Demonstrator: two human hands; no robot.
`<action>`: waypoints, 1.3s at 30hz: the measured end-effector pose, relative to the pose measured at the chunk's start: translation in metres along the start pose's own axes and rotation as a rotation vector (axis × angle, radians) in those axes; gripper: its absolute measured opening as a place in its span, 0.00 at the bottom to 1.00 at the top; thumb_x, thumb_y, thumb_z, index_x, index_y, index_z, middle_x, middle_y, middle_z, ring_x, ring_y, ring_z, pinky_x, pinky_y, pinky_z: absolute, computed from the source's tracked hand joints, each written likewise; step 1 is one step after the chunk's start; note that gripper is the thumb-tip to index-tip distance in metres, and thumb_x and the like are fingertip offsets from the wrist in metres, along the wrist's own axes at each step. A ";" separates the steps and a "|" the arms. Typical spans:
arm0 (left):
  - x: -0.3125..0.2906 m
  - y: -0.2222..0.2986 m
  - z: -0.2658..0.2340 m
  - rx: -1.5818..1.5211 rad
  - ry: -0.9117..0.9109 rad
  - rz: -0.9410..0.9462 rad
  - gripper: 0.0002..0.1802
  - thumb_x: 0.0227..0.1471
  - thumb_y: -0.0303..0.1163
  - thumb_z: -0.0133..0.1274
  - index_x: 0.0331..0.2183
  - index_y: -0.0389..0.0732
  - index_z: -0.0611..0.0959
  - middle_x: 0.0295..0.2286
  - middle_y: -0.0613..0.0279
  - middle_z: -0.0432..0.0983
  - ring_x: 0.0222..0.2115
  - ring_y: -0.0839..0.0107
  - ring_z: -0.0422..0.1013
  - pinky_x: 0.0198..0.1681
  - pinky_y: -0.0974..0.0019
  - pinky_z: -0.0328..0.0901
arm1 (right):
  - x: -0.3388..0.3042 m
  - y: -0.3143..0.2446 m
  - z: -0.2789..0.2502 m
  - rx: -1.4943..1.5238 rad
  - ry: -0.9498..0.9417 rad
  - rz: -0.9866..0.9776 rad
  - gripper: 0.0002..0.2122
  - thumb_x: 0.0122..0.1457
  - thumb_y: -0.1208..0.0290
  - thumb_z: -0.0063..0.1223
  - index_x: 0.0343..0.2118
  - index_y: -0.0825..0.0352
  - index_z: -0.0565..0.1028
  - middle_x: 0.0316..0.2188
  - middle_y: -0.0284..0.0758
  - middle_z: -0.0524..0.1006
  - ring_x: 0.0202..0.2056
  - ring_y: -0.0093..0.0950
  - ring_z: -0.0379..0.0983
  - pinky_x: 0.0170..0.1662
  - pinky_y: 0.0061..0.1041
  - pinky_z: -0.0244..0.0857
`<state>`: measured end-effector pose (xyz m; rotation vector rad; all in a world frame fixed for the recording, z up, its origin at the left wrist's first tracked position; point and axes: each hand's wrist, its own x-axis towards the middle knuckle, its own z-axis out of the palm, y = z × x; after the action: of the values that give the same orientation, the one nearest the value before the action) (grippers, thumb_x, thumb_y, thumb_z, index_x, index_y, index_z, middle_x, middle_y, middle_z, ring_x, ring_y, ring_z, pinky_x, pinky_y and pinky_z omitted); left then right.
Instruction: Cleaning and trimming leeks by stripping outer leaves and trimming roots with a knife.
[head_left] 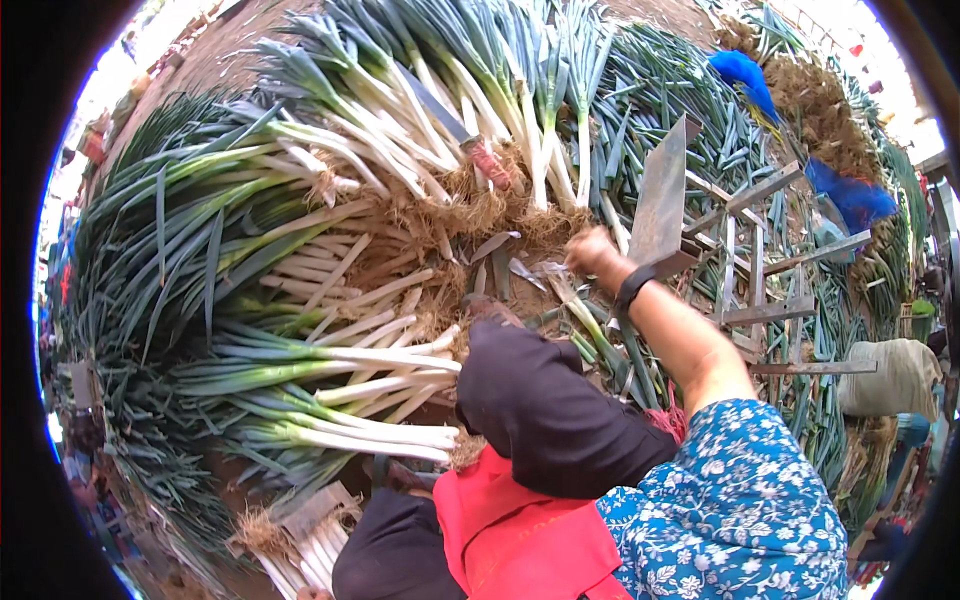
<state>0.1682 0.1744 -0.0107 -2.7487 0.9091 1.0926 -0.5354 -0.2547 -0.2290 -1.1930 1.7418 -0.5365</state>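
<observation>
My right hand (594,252) reaches forward with curled fingers, beside the roots of the leeks. A dark band circles its wrist. Pale peel scraps (548,270) lie against it, and I cannot make out what its fingers grip. My left hand is not in view. Ahead, a row of leeks (540,140) lies with white stems and roots toward me. A knife (487,165) with a red-wrapped handle rests on them. More leeks (370,440) lie in piles to my left, with their white ends toward my legs.
A flat metal plate (658,200) stands upright just right of my right hand. Beyond it sits a wooden frame (760,270). Blue netting (745,80), a pale sack (888,380) and leafy trimmings lie farther right. Another leek bundle (300,550) lies at the lower left.
</observation>
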 end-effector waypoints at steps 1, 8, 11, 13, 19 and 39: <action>0.009 -0.013 -0.001 0.202 0.033 0.185 0.12 0.48 0.30 0.49 0.28 0.29 0.78 0.21 0.54 0.73 0.22 0.65 0.66 0.28 0.59 0.63 | 0.000 0.007 0.018 -0.425 -0.085 -0.193 0.06 0.50 0.74 0.53 0.27 0.68 0.79 0.24 0.39 0.80 0.25 0.29 0.77 0.25 0.28 0.69; 0.008 -0.025 0.002 0.364 0.058 0.002 0.16 0.46 0.33 0.50 0.31 0.27 0.79 0.29 0.41 0.78 0.28 0.54 0.70 0.36 0.53 0.63 | 0.060 -0.021 0.071 -0.224 0.134 0.198 0.14 0.48 0.68 0.51 0.37 0.69 0.77 0.38 0.51 0.78 0.44 0.46 0.75 0.48 0.37 0.68; 0.003 0.027 -0.008 0.491 -0.012 -0.074 0.18 0.47 0.36 0.52 0.33 0.28 0.80 0.31 0.38 0.78 0.32 0.49 0.73 0.38 0.51 0.63 | 0.106 -0.012 0.041 -0.293 0.308 0.223 0.16 0.49 0.65 0.53 0.39 0.68 0.76 0.39 0.52 0.77 0.45 0.49 0.73 0.49 0.40 0.67; 0.000 0.030 -0.015 0.505 -0.048 -0.135 0.20 0.48 0.37 0.53 0.36 0.28 0.80 0.33 0.37 0.78 0.34 0.47 0.74 0.38 0.50 0.64 | 0.135 -0.024 0.028 -0.338 0.368 0.254 0.20 0.48 0.62 0.56 0.41 0.69 0.74 0.41 0.52 0.76 0.46 0.49 0.72 0.50 0.39 0.66; 0.016 0.039 -0.022 0.603 -0.191 -0.117 0.18 0.50 0.34 0.53 0.37 0.27 0.79 0.32 0.42 0.79 0.31 0.53 0.75 0.34 0.55 0.68 | 0.172 -0.035 0.011 -0.302 0.391 0.328 0.43 0.43 0.46 0.65 0.55 0.72 0.61 0.57 0.52 0.64 0.59 0.45 0.58 0.60 0.40 0.53; -0.005 0.117 0.002 0.049 0.157 -0.286 0.16 0.51 0.31 0.53 0.38 0.27 0.79 0.31 0.46 0.79 0.30 0.58 0.75 0.31 0.60 0.70 | 0.115 -0.077 0.017 0.594 0.203 0.201 0.14 0.40 0.79 0.56 0.34 0.75 0.73 0.28 0.42 0.75 0.30 0.36 0.75 0.34 0.35 0.71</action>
<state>0.1017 0.0807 0.0104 -2.8389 0.5225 0.8064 -0.4947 -0.3881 -0.2297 -0.5554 1.6726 -0.9924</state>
